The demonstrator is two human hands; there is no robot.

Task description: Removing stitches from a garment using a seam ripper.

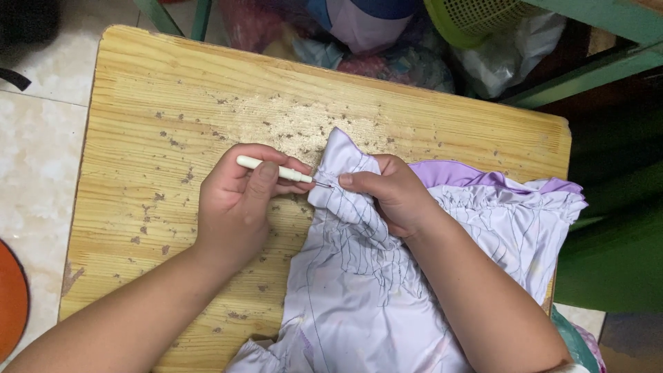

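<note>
Nearest us, both forearms come in from the bottom edge and cross over the wooden table point(138, 124).

We see the pale lilac garment point(366, 297) spread across the table's lower right, hem ruffles hanging off the near edge, gathered section with loose dark threads running up the middle. A deeper purple lining point(456, 173) shows at its far side, behind the right hand.

Right hand point(394, 197): rests on the gathered fabric, fingers curled and pressed together, thumb and forefinger pinching a raised fold of the cloth at its upper left corner.

Left hand point(238, 200): sits on bare wood just left of the garment, fingers closed in a pen-style pinch on a cream-handled seam ripper point(274, 169). Handle angles up-left; metal tip points right and meets the pinched fold, right beside the right thumb.

Tabletop around the hands is scattered with small dark thread bits and lint, densest above the left hand.

Farther off, past the table's back edge: a heap of bagged fabric point(373, 41), a green plastic basket point(476, 17), and a green frame point(594, 69). Tiled floor point(34, 138) on the left, with an orange round object point(10, 297) at the frame edge.
</note>
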